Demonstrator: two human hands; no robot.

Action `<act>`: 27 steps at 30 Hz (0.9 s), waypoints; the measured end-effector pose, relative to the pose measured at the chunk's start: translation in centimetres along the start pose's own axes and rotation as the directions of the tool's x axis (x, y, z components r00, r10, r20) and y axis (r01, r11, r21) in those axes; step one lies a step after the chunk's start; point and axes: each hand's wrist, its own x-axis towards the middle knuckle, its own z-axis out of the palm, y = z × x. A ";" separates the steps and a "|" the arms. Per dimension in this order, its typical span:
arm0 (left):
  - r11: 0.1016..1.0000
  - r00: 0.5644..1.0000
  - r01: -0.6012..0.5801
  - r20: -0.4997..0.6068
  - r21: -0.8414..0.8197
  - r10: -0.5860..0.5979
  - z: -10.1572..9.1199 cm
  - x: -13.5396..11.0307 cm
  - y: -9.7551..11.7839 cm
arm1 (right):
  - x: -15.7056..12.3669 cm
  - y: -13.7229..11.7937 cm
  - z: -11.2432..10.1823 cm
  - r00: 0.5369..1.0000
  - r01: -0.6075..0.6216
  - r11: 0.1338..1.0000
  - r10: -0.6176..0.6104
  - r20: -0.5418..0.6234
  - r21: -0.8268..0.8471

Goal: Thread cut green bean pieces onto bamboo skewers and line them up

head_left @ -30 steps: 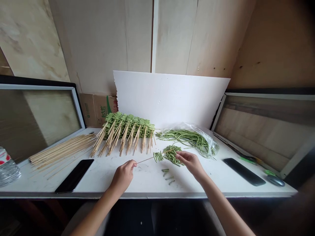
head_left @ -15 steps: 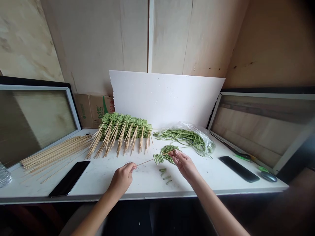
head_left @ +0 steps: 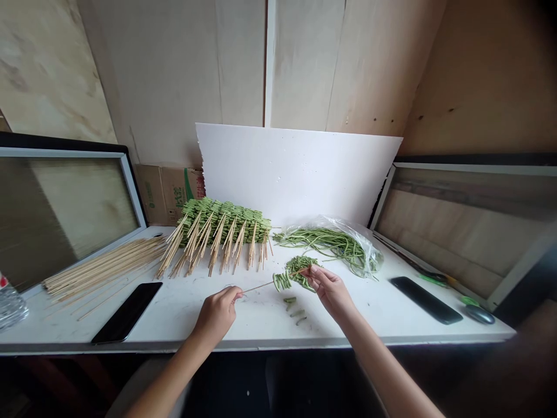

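Note:
My left hand (head_left: 219, 313) is closed on one end of a thin bamboo skewer (head_left: 257, 288). Several cut green bean pieces (head_left: 282, 281) are threaded side by side on its middle. At the skewer's other end, the fingertips of my right hand (head_left: 329, 290) pinch it; whether a bean piece is also between them I cannot tell. Behind the skewer lies a small pile of cut bean pieces (head_left: 301, 264), partly hidden by my right hand. A few loose pieces (head_left: 297, 313) lie on the white table (head_left: 252, 330) nearer to me.
Finished bean skewers (head_left: 224, 220) are stacked at the back left, beside bare skewers (head_left: 104, 264). Long beans (head_left: 331, 239) lie in a clear plastic bag (head_left: 372, 255). Phones (head_left: 127, 312) (head_left: 425, 299) flank my hands. A mouse-like object (head_left: 479, 314) and a plastic bottle (head_left: 12, 307) are near the sides.
The view has shifted slightly, showing more of the bottle at the left edge. Both hands keep hold of the skewer, and the threaded pieces look the same.

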 end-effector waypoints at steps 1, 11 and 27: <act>1.000 1.000 0.000 0.001 0.008 0.000 0.0 0.0 0.0 | 0.0 0.0 0.0 1.000 0.006 1.000 -0.006 -0.010 -0.019; 0.998 1.000 -0.022 -0.004 0.051 0.022 -0.1 -0.1 -0.3 | -0.2 -0.1 -0.3 0.999 0.024 0.991 -0.027 -0.017 -0.133; 0.998 0.998 -0.044 -0.036 0.045 0.046 -0.1 0.0 0.0 | -0.1 0.2 -0.1 0.998 -0.042 0.999 0.043 -0.050 0.007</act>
